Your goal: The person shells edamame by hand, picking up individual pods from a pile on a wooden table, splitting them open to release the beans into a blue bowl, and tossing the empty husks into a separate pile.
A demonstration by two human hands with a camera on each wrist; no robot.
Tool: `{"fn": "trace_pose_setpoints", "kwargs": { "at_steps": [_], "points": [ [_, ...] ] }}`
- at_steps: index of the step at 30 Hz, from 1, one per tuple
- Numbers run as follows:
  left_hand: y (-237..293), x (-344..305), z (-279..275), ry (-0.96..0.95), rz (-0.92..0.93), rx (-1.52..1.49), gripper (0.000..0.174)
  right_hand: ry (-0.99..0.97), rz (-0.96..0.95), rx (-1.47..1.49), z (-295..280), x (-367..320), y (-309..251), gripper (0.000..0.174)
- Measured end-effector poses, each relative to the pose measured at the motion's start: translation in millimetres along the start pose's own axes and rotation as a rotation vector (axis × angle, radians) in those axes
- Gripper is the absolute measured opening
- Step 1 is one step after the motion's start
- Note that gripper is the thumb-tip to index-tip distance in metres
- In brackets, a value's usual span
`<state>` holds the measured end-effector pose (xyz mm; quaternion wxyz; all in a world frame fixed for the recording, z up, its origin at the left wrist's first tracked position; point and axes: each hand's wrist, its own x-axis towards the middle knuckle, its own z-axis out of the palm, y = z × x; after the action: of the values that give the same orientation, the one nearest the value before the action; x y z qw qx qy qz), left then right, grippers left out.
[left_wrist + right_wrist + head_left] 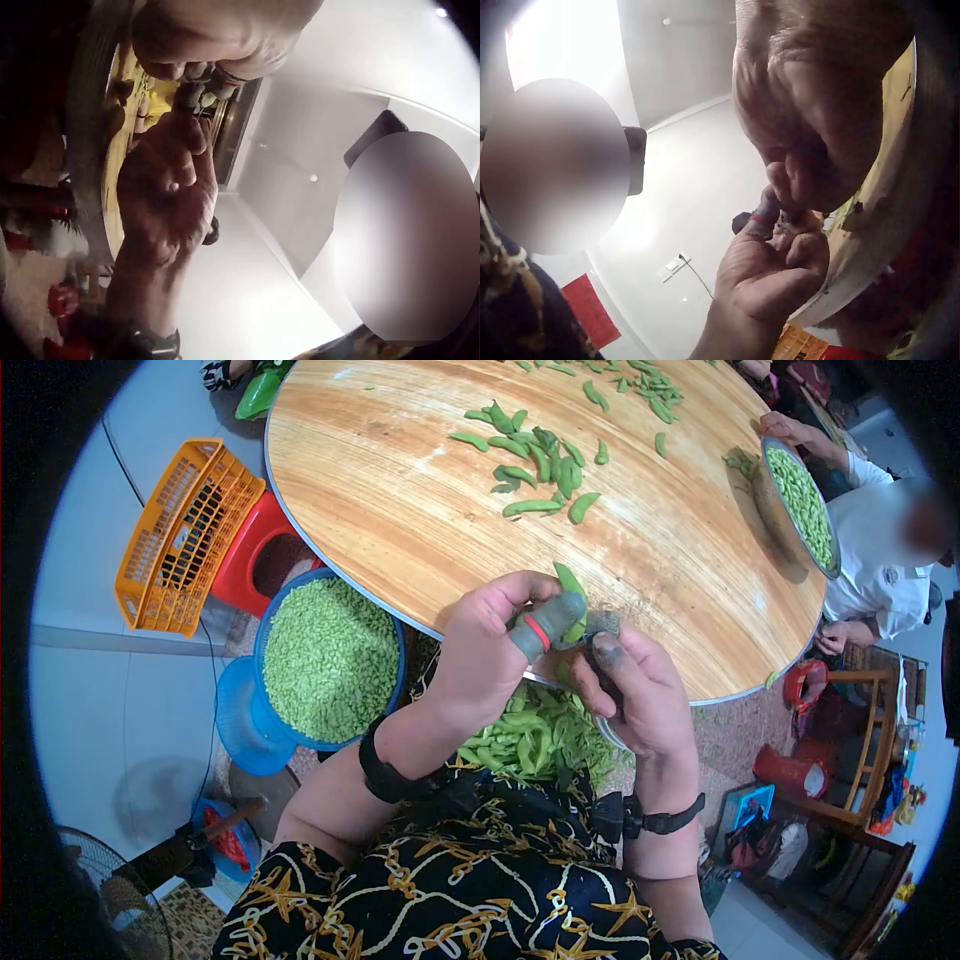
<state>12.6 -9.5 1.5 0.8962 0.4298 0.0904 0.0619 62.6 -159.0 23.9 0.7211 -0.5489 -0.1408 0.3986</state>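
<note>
Over the near edge of the round wooden table point(400, 490), my left hand point(485, 650) pinches a green soybean pod point(568, 578) between thumb and fingers. Its thumb wears a dark cover with a red band point(537, 632). My right hand point(645, 695) meets it from the other side, its curled, dark-stained fingertips pinching at the pod's lower end. In the left wrist view a small pale green bit point(208, 99) shows between the hands; in the right wrist view the fingers mostly hide the pod. Below the hands lies a heap of unshelled pods point(515, 740).
A blue basin point(398, 690) full of shelled beans stands left of the table, near a red stool point(240, 565) and an orange crate point(165, 575). Loose pods point(545, 455) lie on the tabletop. At right another person holds a metal bowl point(775, 510) of beans.
</note>
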Motion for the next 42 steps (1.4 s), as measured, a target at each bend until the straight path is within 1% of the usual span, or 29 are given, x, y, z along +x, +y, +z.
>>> {"fn": "trace_pose_setpoints", "kwargs": {
  "at_steps": [2, 4, 5, 7, 9, 10, 11, 12, 13, 15, 19, 21, 22, 23, 25, 26, 28, 29, 30, 32, 33, 34, 35, 36, 37, 38, 39, 41, 42],
  "points": [
    [2, 0, 2, 0.009, 0.021, 0.089, 0.013, 0.030, -0.034, -0.089, 2, 1, -1, 0.021],
    [6, 4, 2, -0.069, -0.138, -0.135, 0.016, 0.069, -0.003, -0.081, 6, 1, -8, 0.021],
    [9, 9, -2, -0.060, -0.149, -0.139, 0.016, 0.107, 0.025, -0.074, 8, 2, -11, 0.020],
    [14, 22, -10, -0.389, -0.106, -0.163, 0.019, 0.033, -0.081, -0.017, 5, 9, -13, 0.018],
    [24, 25, 3, -0.382, -0.095, -0.143, 0.017, 0.081, -0.008, -0.094, 4, 14, -28, 0.018],
    [29, 25, 14, -0.281, -0.002, 0.011, 0.013, 0.083, -0.004, -0.092, 2, 18, -28, 0.018],
    [30, 25, 19, -0.179, 0.092, 0.165, 0.010, 0.140, -0.126, -0.335, 0, 22, -28, 0.018],
    [26, 32, 13, -0.157, 0.168, 0.379, 0.012, 0.196, -0.249, -0.578, -2, 27, -28, 0.018],
    [22, 36, 9, -0.155, 0.166, 0.378, 0.012, 0.196, -0.246, -0.577, -5, 32, -29, 0.018],
    [20, 39, 5, -0.072, 0.160, 0.518, 0.018, 0.205, -0.201, -0.765, -12, 41, -31, 0.018],
    [19, 37, 3, -0.049, 0.117, 0.483, 0.023, 0.256, -0.181, -0.653, -13, 56, -26, 0.018],
    [14, 34, 7, -0.086, 0.080, 0.168, 0.026, 0.204, -0.149, -0.556, -24, 74, -8, 0.019],
    [12, 35, 4, -0.075, 0.057, 0.113, 0.028, 0.172, -0.151, -0.780, -24, 77, -7, 0.020],
    [14, 35, 1, -0.079, 0.068, 0.111, 0.028, 0.025, 0.027, -0.870, -30, 74, -15, 0.020],
    [21, 37, -9, -0.012, -0.005, -0.124, 0.029, 0.037, -0.255, -0.977, -34, 84, -22, 0.020],
    [22, 37, -20, -0.036, -0.029, -0.169, 0.040, 0.149, -0.287, -1.085, -37, 89, -31, 0.021],
    [28, 35, -23, -0.047, -0.045, -0.128, 0.041, 0.322, -0.314, -1.207, -47, 106, -41, 0.024],
    [31, 33, -24, -0.053, -0.061, -0.087, 0.043, 0.323, -0.317, -1.209, -48, 108, -40, 0.024],
    [30, 34, -28, -0.076, -0.077, -0.033, 0.036, 0.258, -0.345, -1.358, -47, 110, -41, 0.024],
    [29, 32, -26, -0.068, -0.060, 0.075, 0.036, 0.158, -0.333, -1.559, -41, 107, -44, 0.021],
    [29, 30, -25, -0.058, -0.049, 0.184, 0.038, 0.156, -0.335, -1.563, -37, 101, -43, 0.021],
    [30, 28, -22, -0.053, -0.012, 0.263, 0.047, 0.188, -0.355, -1.490, -34, 95, -42, 0.019],
    [27, 26, -23, -0.050, -0.006, 0.258, 0.047, 0.216, -0.373, -1.416, -30, 89, -41, 0.018],
    [23, 24, -25, -0.083, 0.070, 0.460, 0.047, 0.243, -0.366, -1.199, -22, 81, -42, 0.016],
    [21, 23, -26, -0.114, 0.146, 0.662, 0.048, 0.237, -0.366, -1.204, -15, 70, -42, 0.016],
    [23, 21, -23, -0.113, 0.056, 0.668, 0.050, 0.145, -0.299, -1.070, -7, 58, -41, 0.016],
    [25, 19, -21, -0.111, 0.055, 0.668, 0.050, 0.058, -0.231, -0.932, -2, 49, -38, 0.017],
    [27, 17, -19, -0.164, -0.007, 0.752, 0.048, 0.106, -0.282, -0.946, -2, 42, -26, 0.015],
    [23, 16, -20, -0.149, 0.059, 0.760, 0.038, 0.140, -0.253, -0.960, -1, 38, -24, 0.015]
  ]
}}
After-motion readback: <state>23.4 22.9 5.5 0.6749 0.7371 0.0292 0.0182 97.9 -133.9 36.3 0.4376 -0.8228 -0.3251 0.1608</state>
